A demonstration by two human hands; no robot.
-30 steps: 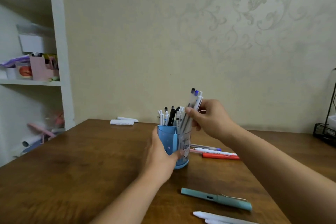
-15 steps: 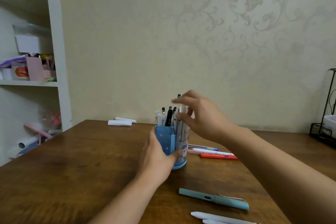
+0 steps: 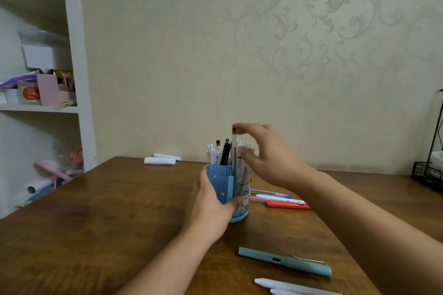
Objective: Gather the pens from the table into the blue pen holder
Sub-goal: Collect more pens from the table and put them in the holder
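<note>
The table (image 3: 96,211) is brown wood, smooth and a bit shiny. The blue pen holder (image 3: 221,183) looks like plastic. The teal pen (image 3: 285,261) is matt plastic.

The holder (image 3: 221,182) stands mid-table (image 3: 96,223), pens (image 3: 225,154) upright in it. Three pens (image 3: 282,201) lie just right of it. Two more (image 3: 285,261) lie nearer, front right. Shelves (image 3: 74,55) stand left.
</note>
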